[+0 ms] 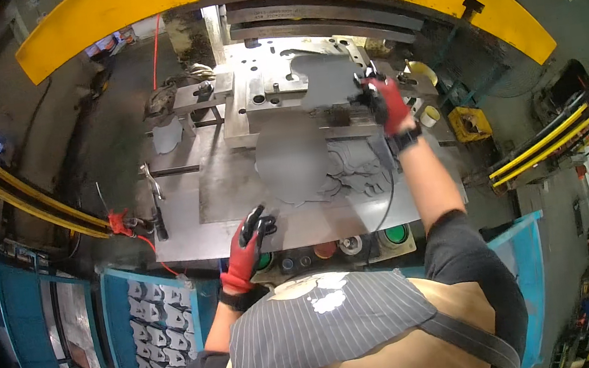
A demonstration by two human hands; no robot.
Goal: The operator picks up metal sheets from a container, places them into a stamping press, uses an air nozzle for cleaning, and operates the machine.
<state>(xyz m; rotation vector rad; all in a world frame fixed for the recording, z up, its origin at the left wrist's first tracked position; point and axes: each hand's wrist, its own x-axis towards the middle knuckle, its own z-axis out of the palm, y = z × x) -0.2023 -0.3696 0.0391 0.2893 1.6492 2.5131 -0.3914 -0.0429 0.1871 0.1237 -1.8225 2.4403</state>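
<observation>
Work looks partway along: shaped metal pieces already sit in the blue bin, while flat grey sheets on the table seem left to do. One grey plate is over the press block. At its right edge is the right hand, arm stretched forward; whether its fingers pinch, I cannot tell. The left hand, elbow bent, hovers near the table's front edge, fingers loosely curled and slightly apart.

Fisheye head view, close above the metal table, downward and forward
</observation>
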